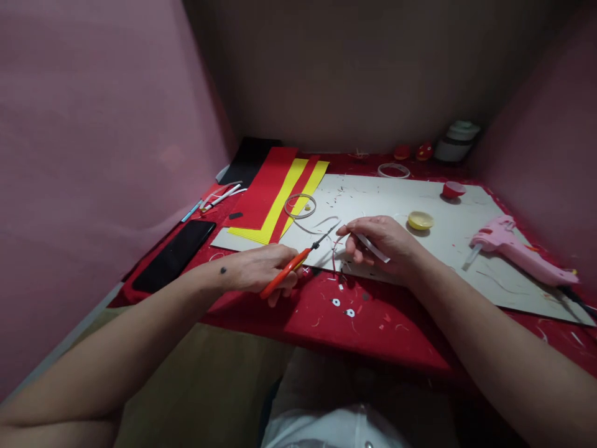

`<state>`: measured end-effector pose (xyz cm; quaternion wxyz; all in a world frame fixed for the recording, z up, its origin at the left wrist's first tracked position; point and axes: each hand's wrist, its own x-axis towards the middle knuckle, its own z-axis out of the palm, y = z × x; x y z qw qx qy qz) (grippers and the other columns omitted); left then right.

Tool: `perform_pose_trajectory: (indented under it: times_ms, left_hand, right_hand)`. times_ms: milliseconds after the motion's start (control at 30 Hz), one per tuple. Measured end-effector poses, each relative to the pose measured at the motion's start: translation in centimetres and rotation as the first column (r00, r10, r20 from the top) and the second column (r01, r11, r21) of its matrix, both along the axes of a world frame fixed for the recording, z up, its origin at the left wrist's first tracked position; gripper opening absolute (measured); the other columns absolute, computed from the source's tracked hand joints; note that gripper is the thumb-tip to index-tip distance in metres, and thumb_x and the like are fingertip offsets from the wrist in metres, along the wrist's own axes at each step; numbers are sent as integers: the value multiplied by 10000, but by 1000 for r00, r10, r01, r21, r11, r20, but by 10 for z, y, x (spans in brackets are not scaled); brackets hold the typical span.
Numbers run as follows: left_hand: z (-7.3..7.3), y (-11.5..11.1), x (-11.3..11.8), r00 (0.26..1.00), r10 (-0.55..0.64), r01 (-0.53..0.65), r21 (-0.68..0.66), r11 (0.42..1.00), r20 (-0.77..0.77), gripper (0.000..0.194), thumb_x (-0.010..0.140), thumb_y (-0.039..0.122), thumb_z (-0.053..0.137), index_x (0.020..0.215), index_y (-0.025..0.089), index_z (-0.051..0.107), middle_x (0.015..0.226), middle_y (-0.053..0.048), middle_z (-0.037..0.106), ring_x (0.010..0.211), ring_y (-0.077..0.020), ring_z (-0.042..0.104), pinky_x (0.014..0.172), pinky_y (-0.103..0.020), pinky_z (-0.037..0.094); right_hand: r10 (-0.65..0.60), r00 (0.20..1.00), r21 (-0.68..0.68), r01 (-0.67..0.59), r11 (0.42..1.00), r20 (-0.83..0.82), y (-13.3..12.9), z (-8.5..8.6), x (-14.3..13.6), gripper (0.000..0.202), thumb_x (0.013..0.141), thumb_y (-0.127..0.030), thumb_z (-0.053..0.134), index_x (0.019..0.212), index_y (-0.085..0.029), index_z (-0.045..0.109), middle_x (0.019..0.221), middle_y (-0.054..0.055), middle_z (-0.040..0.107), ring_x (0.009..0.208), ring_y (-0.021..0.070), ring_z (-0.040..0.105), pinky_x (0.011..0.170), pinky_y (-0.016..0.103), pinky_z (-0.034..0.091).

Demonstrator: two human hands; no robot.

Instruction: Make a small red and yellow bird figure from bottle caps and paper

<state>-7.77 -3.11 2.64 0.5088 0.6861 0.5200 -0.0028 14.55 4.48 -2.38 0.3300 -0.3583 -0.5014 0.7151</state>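
Observation:
My left hand (261, 267) is closed around the orange handles of a pair of scissors (289, 274). Their dark blades point up and right, with the tips close to the fingers of my right hand (385, 239). That hand pinches a narrow white paper strip (377, 250), whose free end hangs down to the right. Below the hands, two small white paper eyes with black centres (350, 313) lie on the red cloth (298, 317). A thin loose strip curls on the white board (364, 193) behind the blades.
Red and yellow corrugated sheets (268, 186) and a roll of strip (300, 206) lie left of centre. A black phone (175, 256) rests at the left. To the right are a yellow cup (420, 220), a red cup (453, 190) and a pink glue gun (522, 249). Scraps litter the cloth.

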Motion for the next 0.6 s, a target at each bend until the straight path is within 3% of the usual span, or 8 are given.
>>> perform_pose_trajectory:
  times_ms: [300, 600]
  left_hand:
    - [2, 6, 10, 999, 9, -7, 32, 999, -48, 113, 796, 245, 504, 870, 160, 504, 712, -15, 613, 504, -133, 579, 495, -240, 453]
    - [0, 5, 14, 964, -4, 83, 285, 955, -268, 90, 802, 263, 513, 797, 173, 523, 719, -24, 609, 573, -144, 547, 498, -231, 372]
  right_hand:
    - [46, 999, -77, -48, 996, -30, -6, 1, -5, 125, 752, -202, 600, 763, -114, 690, 461, 41, 627, 315, 102, 524, 271, 160, 312]
    - [29, 999, -69, -31, 997, -33, -8, 3, -8, 127, 732, -198, 589, 649, -140, 667, 456, 48, 629, 310, 91, 508, 260, 159, 304]
